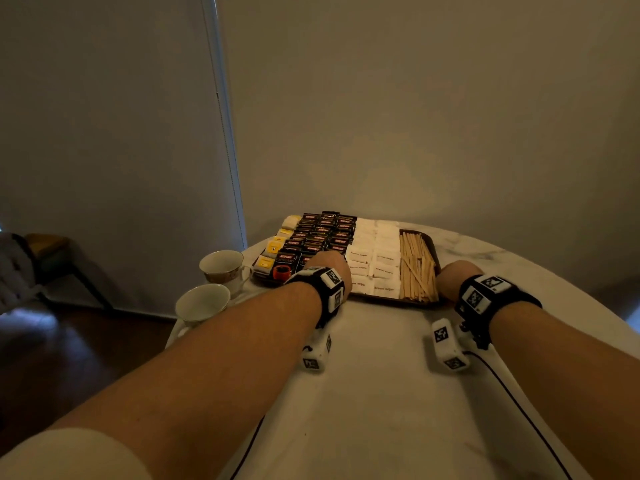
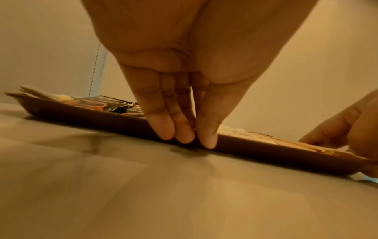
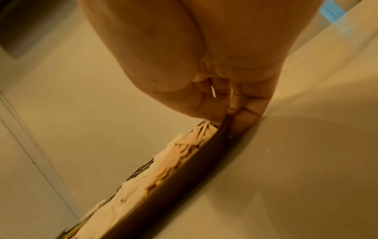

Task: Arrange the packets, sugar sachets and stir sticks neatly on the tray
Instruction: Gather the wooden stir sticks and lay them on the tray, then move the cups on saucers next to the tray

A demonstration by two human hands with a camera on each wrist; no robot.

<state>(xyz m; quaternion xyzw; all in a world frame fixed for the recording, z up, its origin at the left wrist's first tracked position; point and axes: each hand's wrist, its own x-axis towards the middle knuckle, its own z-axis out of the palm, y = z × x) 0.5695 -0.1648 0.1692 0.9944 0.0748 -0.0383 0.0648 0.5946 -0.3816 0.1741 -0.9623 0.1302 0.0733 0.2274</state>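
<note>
A dark brown tray (image 1: 435, 249) lies on the white table. It holds rows of dark packets (image 1: 322, 233), yellow tea packets (image 1: 273, 245) at the left, white sugar sachets (image 1: 377, 261) in the middle and wooden stir sticks (image 1: 415, 268) at the right. My left hand (image 1: 329, 268) is at the tray's near edge; its straight fingers (image 2: 163, 127) and thumb press against the near wall of the tray (image 2: 81, 113). My right hand (image 1: 453, 275) pinches the tray rim (image 3: 184, 174) at the right near corner, beside the stir sticks (image 3: 190, 142).
Two teacups (image 1: 221, 265) (image 1: 202, 303) on saucers stand left of the tray near the table edge. A chair (image 1: 41, 258) stands on the floor at far left. The wall rises just behind the tray. Bare table top (image 1: 381, 393) lies between my forearms.
</note>
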